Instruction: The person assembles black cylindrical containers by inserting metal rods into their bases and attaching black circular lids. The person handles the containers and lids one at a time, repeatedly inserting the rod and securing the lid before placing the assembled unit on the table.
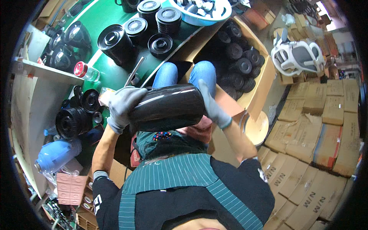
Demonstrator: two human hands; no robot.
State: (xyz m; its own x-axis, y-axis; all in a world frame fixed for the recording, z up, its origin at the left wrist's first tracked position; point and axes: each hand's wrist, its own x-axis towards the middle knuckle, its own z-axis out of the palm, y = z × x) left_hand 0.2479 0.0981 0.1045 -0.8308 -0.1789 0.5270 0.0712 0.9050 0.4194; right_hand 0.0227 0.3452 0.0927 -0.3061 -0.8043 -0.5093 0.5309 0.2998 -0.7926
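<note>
In the head view, a glossy black cylinder [170, 105] lies nearly level at the middle of the frame, above the person's lap. The left hand [124, 104], in a grey glove, has its grip curled around the cylinder's left end. The right hand [215, 109], also gloved, meets the right end with its fingers fairly straight and its grip spread wide; how firmly it presses, I cannot tell.

At the upper left, a green surface [109, 13] carries stacks of black discs [168, 21] and a clear jar [92, 74] with a red lid. A light blue basin [199, 20] stands at the top edge. At the upper right, an open cardboard box [265, 82] holds round black parts [243, 65]; closed cartons [303, 132] fill the lower right.
</note>
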